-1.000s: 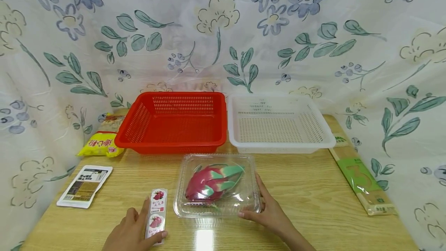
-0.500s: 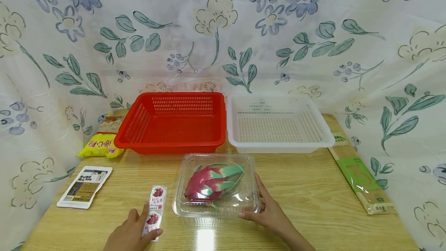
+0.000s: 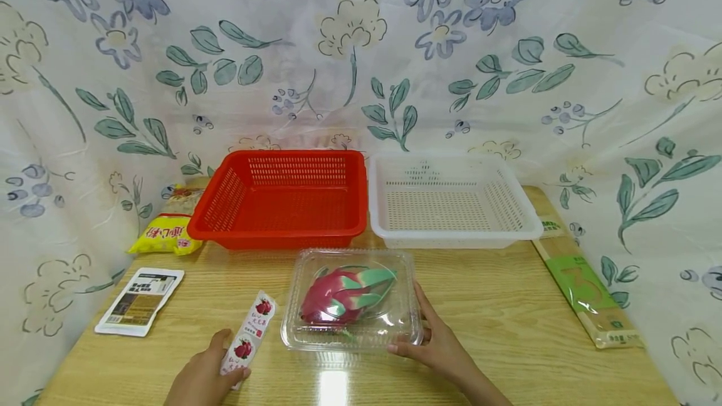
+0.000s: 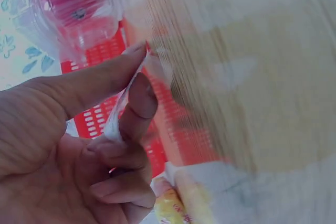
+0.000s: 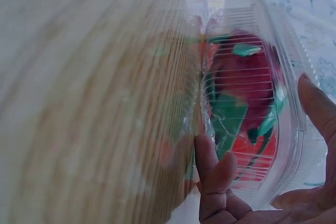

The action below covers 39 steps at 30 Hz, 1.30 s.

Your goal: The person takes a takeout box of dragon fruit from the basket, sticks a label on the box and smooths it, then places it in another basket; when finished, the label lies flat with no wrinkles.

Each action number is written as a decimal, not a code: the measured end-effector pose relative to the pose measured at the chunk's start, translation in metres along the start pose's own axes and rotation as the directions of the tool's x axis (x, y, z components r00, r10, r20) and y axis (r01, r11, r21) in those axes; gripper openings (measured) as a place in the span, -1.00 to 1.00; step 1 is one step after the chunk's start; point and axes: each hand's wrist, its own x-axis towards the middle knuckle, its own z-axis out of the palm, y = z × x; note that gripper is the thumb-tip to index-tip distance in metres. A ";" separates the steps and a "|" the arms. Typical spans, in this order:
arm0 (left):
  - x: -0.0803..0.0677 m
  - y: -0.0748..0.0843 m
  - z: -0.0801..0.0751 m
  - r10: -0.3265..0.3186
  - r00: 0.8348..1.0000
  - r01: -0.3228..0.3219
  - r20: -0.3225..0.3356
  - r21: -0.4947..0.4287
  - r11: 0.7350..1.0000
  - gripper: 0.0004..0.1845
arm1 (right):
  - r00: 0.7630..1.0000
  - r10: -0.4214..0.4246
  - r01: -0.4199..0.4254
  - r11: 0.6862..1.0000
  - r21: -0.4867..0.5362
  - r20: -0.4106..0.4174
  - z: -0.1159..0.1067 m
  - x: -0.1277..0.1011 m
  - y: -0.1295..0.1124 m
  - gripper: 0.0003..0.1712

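Two hands are working at the near edge of the wooden table [image 3: 507,306]. From the head camera, the left hand [image 3: 200,381] is pinching a narrow white label strip [image 3: 248,338] printed with red fruit pictures, its far end tilting up toward the clear plastic clamshell box [image 3: 352,299]. The right hand [image 3: 437,343] is holding that box's right side, fingers curling along its edge; inside is lying a pink dragon fruit [image 3: 344,293] with green scales. Behind it are sitting a red basket [image 3: 282,199] and a white basket [image 3: 451,202].

The left wrist camera is showing the strip [image 4: 118,114] pinched between thumb and forefinger.

The right wrist camera is showing the fingers [image 5: 212,174] gripping the box [image 5: 283,103].
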 end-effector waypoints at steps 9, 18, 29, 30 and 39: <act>-0.004 0.011 -0.006 0.021 0.998 -0.030 -0.052 -0.173 0.984 -0.10 | 1.000 -0.002 0.001 0.998 -0.056 -0.024 -0.005 -0.005 -0.003 0.30; -0.023 0.035 -0.015 0.002 0.992 -0.038 -0.126 -0.285 0.958 -0.24 | 0.972 -0.029 -0.040 0.956 -0.289 -0.232 -0.006 -0.007 -0.018 0.25; -0.039 0.072 -0.017 0.005 0.989 -0.062 -0.146 -0.390 0.919 -0.28 | 0.923 -0.179 -0.001 0.884 -0.468 -0.341 -0.002 -0.013 -0.038 0.20; -0.039 0.075 -0.017 0.006 0.989 -0.065 -0.148 -0.399 0.915 -0.29 | 0.919 -0.190 0.003 0.879 -0.477 -0.345 -0.001 -0.013 -0.040 0.19; -0.045 0.094 -0.003 0.071 0.980 -0.153 -0.186 -0.474 0.867 -0.34 | 0.873 -0.308 0.076 0.851 -0.519 -0.378 0.009 -0.017 -0.044 0.11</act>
